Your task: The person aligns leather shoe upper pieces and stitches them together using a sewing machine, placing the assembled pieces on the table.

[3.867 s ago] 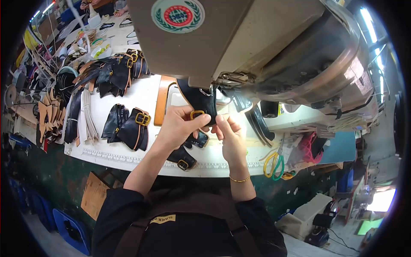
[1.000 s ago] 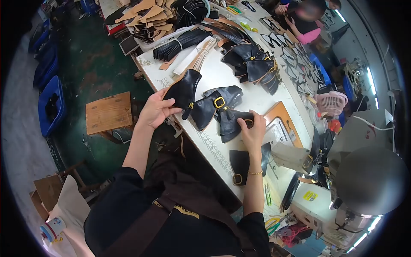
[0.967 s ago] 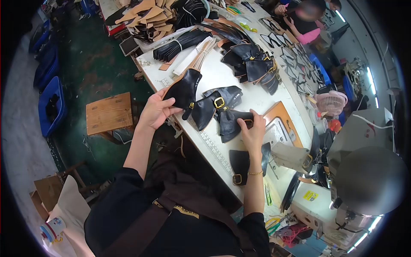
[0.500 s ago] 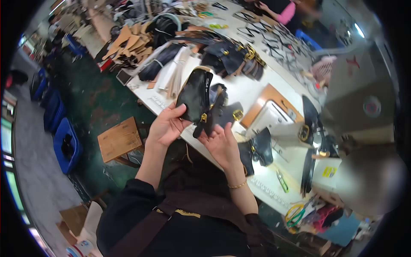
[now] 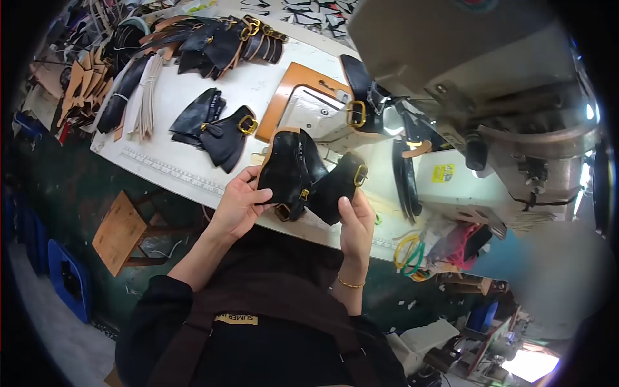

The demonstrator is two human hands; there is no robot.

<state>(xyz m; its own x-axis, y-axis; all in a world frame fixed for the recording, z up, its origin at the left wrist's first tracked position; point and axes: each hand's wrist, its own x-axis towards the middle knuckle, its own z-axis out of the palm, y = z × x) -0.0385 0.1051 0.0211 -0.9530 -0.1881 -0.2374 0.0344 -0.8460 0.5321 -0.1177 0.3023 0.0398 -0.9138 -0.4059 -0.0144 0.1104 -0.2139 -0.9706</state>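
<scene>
Both hands hold a black leather shoe upper (image 5: 278, 169) with gold buckles, above the table's front edge. Its left panel is gripped at the lower edge by my left hand (image 5: 237, 205), thumb on the face and fingers mostly behind. My right hand (image 5: 356, 226) pinches the right flap (image 5: 332, 191) below its gold buckle, thumb in front. A dark strip with pale marks runs down between the two panels. On the table, to the left beyond the held upper, similar black buckled leather uppers (image 5: 222, 138) lie together.
A sewing machine (image 5: 445, 97) stands at right, beside an orange-brown board (image 5: 284, 97). Stacked black buckled pieces (image 5: 222, 48) and tied pale strips (image 5: 149, 97) lie at the back left. A ruler strip (image 5: 171, 169) follows the table edge. A wooden stool (image 5: 120, 232) stands left.
The view has turned right towards the sewing machine. My right hand, loosely spread under the upper before, now pinches its right flap. The upper is spread wider between my hands.
</scene>
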